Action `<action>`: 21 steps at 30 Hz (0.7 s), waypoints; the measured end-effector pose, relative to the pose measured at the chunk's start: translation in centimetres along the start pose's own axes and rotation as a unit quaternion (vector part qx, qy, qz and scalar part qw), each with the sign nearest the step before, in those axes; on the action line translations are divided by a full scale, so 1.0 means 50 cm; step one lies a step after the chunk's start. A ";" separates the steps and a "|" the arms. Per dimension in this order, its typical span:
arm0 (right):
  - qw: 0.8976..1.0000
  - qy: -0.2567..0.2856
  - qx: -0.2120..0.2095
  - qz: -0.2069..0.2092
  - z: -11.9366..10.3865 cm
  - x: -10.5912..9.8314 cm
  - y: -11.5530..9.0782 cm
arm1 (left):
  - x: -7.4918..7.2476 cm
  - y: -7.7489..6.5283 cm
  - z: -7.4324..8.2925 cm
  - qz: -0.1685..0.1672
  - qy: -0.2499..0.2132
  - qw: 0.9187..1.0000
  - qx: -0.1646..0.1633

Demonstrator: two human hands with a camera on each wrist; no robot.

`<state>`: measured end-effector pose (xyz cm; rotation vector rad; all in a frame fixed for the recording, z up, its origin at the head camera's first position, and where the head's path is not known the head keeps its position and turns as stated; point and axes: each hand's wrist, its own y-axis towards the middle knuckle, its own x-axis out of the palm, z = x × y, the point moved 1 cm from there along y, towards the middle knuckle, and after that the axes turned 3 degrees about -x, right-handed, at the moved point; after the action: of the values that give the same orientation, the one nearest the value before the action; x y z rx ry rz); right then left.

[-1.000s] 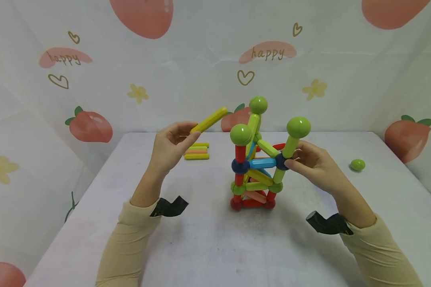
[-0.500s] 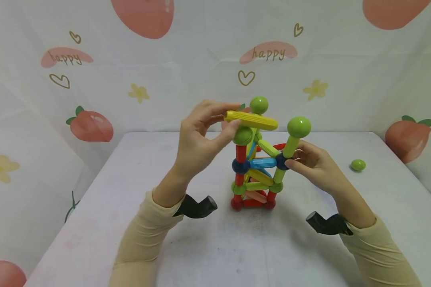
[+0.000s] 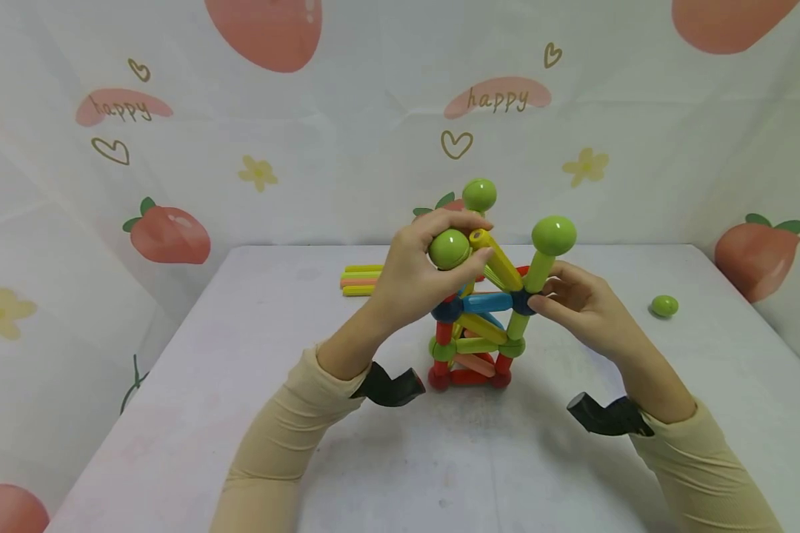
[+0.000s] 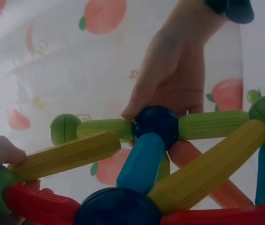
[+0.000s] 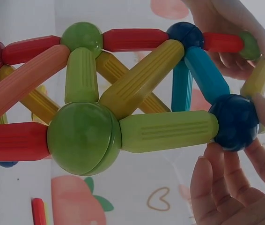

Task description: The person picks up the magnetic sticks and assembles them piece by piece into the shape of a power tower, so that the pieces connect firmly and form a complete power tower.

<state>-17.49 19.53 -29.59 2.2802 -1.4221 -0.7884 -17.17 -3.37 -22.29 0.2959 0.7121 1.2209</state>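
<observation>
A tower of coloured building rods and balls stands upright on the table. My left hand [image 3: 407,285] curls round its upper-left green ball [image 3: 450,249], thumb and fingers at the upper end of a yellow building rod [image 3: 500,260]. That rod slants down rightward to the dark blue ball [image 3: 523,299]; whether its lower end touches the ball I cannot tell. My right hand [image 3: 583,311] pinches this dark blue ball between thumb and fingers. Above it a green rod [image 3: 540,272] carries another green ball [image 3: 554,236]. In the left wrist view, the red rod [image 4: 41,204] joins the held green ball.
Several loose rods [image 3: 362,281] lie in a row on the table behind my left arm. A loose green ball [image 3: 664,306] sits at the right. A third green ball [image 3: 479,195] tops the tower's back. A printed cloth [image 3: 347,148] hangs behind the table [image 3: 507,474].
My left hand has carried the yellow rod rightward to the tower and lowered it between the upper-left green ball and the dark blue ball. My right hand stays in place.
</observation>
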 end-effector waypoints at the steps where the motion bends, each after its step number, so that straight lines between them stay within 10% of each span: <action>1: 1.000 0.001 0.000 0.000 0.000 0.000 0.000 | 0.000 -0.001 0.000 0.000 0.001 1.000 -0.003; 21: 1.000 0.000 0.003 -0.002 -0.002 0.001 0.001 | 0.005 -0.016 -0.029 -0.042 -0.040 0.997 -0.046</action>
<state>-17.47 19.44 -29.49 2.2884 -1.4208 -0.7857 -17.46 -3.65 -23.90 0.2346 0.5908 1.1519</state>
